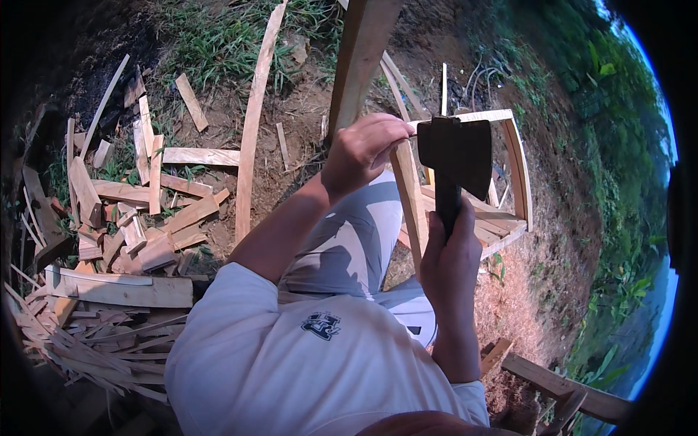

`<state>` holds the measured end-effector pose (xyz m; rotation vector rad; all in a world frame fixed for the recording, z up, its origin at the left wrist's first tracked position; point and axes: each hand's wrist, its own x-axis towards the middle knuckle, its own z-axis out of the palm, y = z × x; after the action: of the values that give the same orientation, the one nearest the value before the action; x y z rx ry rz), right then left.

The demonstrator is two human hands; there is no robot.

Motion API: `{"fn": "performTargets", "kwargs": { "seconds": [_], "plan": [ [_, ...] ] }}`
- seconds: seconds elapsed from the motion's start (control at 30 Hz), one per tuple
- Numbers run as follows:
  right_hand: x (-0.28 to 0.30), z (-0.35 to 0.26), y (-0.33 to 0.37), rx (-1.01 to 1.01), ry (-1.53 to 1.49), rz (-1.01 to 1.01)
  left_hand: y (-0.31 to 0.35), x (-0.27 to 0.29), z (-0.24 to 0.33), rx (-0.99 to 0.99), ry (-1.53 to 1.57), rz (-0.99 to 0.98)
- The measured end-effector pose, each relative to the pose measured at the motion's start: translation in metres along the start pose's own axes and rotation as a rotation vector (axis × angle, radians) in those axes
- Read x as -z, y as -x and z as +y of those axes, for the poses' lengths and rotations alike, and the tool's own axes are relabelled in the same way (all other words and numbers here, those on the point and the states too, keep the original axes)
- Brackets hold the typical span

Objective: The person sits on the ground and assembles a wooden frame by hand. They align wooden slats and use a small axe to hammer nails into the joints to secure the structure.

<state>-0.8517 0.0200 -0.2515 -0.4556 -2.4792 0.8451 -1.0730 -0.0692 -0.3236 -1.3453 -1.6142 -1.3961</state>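
Observation:
My right hand (452, 254) is wrapped round the dark handle of a hatchet (456, 154), its broad dark head raised upright above the fist. My left hand (369, 147) is closed in a pinch just left of the hatchet head. Something thin and small seems to be between its fingertips, too small to name. Under the left hand stands a narrow wooden slat (410, 211). Beyond that hand, a thick wooden post (361, 62) rises toward the top edge. To the right is a wooden frame (518, 171) with curved rails and a slatted seat-like part.
A heap of offcut wood pieces (149, 243) lies on the dirt at the left, with thin strips (109, 349) nearer me. One long curved board (256, 123) stands left of my arm. At lower right are more timbers (560, 381); a slope with green plants (603, 182) runs along the right.

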Motion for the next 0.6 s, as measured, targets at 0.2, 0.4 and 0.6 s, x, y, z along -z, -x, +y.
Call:
{"fn": "performTargets", "kwargs": {
  "seconds": [0.2,0.4,0.6],
  "plan": [
    [-0.001,0.008,0.007,0.18,0.069,0.083,-0.003,-0.001,0.005,0.036,0.024,0.002],
    [-0.004,0.003,-0.002,0.062,0.062,-0.005,-0.003,0.0,0.004,0.022,0.006,0.018],
    [0.004,-0.002,0.004,0.115,0.022,0.048,-0.004,0.001,0.004,0.046,0.0,0.005]
  ]
}}
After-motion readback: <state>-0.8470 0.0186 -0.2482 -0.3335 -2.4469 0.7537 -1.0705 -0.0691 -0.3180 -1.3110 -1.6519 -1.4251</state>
